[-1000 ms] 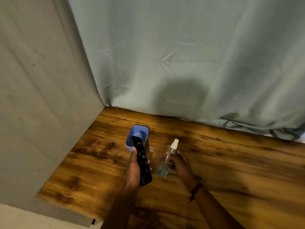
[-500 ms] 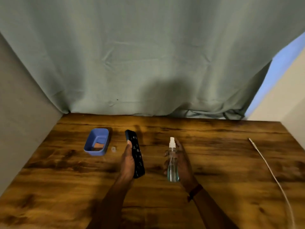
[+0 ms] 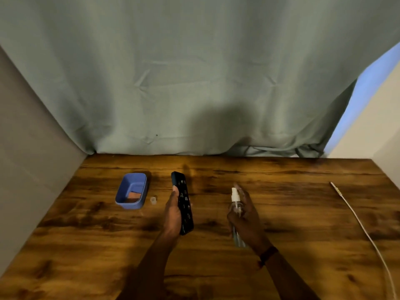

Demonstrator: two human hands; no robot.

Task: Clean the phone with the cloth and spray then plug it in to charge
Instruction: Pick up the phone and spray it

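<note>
1. Two hands, both busy. L hand [image 3: 173,215] grips the phone [image 3: 183,202] by its left edge, mid-left over the bench [image 3: 303,202]. The phone's dark face is up w/ little icons on it.
2. R hand [image 3: 246,217] is wrapped round the spray bottle [image 3: 235,194], just right of the phone, w/ the white top pointing far. One finger is up by the top. It's blurry, so can't tell if it's pressing.
3. Step now, I think: spray the phone. To do it well, turn the white top toward the phone, keep a small gap & give just one short squirt. Too much wet could get in the holes.
4. Hold the phone firm & flat so it doesn't slip.
5. Blue tub [image 3: 132,204] sits on the left w/ a brown-orange thing inside, maybe the cloth. Tiny clear cap [image 3: 153,200] is just beside the tub.
6. White charge cable [image 3: 359,223] lies on the right, well apart from the phone. Plug-in comes last, after wiping.
</note>
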